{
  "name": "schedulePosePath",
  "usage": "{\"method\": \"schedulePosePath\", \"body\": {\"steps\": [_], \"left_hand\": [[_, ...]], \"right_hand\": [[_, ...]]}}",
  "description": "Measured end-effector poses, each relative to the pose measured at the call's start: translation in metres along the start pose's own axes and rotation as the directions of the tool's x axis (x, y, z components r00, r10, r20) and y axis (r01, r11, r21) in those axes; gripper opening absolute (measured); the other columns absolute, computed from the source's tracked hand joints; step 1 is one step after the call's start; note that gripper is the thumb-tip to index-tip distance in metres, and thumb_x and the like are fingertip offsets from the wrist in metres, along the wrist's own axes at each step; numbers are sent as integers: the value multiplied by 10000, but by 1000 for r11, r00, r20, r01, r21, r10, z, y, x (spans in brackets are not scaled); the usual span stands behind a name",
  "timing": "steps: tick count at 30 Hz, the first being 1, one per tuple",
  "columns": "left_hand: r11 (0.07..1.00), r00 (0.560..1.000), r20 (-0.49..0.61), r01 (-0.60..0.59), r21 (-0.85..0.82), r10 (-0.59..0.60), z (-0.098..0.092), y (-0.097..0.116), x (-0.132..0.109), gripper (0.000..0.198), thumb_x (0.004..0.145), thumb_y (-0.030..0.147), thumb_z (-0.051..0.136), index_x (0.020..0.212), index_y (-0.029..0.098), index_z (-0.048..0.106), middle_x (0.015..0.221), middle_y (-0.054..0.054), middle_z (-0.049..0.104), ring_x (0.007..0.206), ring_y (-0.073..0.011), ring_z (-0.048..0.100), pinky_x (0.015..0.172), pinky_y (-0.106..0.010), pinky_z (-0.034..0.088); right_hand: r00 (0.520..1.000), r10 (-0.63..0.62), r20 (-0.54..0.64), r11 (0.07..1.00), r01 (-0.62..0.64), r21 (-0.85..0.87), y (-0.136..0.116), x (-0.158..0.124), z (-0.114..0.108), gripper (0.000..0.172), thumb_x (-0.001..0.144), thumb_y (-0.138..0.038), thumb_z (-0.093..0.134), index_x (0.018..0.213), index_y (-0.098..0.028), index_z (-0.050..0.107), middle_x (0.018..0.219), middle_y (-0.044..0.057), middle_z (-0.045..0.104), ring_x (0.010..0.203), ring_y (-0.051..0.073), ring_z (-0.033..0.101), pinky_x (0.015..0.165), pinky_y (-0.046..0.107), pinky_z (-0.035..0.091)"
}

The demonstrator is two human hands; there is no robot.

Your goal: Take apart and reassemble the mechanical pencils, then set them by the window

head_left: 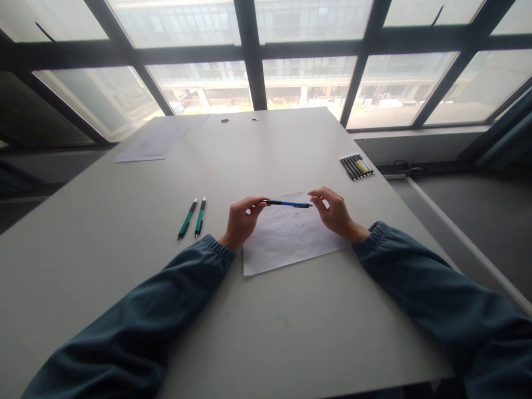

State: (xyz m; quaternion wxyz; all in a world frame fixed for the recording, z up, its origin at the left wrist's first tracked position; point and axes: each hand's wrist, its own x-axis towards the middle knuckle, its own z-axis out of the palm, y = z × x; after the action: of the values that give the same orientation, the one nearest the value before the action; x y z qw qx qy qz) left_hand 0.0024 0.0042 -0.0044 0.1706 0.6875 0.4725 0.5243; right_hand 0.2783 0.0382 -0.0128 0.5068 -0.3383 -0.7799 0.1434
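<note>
A blue pen (290,204) with a dark grip lies level in the air above a sheet of paper (282,252) that bears faint marks. My left hand (243,219) pinches the pen's dark end between thumb and fingertips. Close to the other end is my right hand (332,210), its thumb and fingers apart with a gap between them; it seems not to grip the pen. Left of my left hand, two green pens (187,219) lie side by side on the white table (199,332).
Toward the table's right edge, several dark pens (353,166) lie in a row, with a yellow piece among them. More paper sheets (152,141) rest at the far left. Large framed windows (307,83) stand beyond the table's far edge.
</note>
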Motion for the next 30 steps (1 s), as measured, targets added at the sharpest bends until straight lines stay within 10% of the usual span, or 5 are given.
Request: {"method": "schedulePosePath", "body": {"steps": [15,19,23,30], "left_hand": [[985,987,-99,112,-133,-126,1,-8,2,301,906,450,690,1013,185,783,974,-89,781,783,-183,712,737,-310,569],[991,995,-87,30,-131,-42,1,-4,2,430,939,455,649,1295,214,652,1143,-111,754,899,-205,725,816,-349,571],[992,987,-136,-94,-83,82,0,-1,3,539,989,433,575,1477,249,440,1271,-125,694,1057,-220,697,886,-378,546],[994,994,-16,-110,7,110,-1,2,0,326,988,350,562,1282,213,595,1057,-70,735,1000,-200,696,866,-350,526]], "right_hand": [[974,-157,163,975,180,-134,-6,-1,-5,126,965,-196,580,880,-209,672,850,46,689,811,192,619,792,341,484],[973,-173,151,962,200,-186,-5,0,-8,144,972,-199,568,863,-207,662,826,41,682,786,187,608,783,328,471],[989,-124,74,944,141,-299,4,5,-16,172,977,-234,567,838,-201,664,789,35,671,763,185,607,787,326,456],[984,156,-87,813,-177,-555,43,16,-52,245,966,-298,546,792,-183,672,783,65,686,772,219,618,778,334,431]]}}
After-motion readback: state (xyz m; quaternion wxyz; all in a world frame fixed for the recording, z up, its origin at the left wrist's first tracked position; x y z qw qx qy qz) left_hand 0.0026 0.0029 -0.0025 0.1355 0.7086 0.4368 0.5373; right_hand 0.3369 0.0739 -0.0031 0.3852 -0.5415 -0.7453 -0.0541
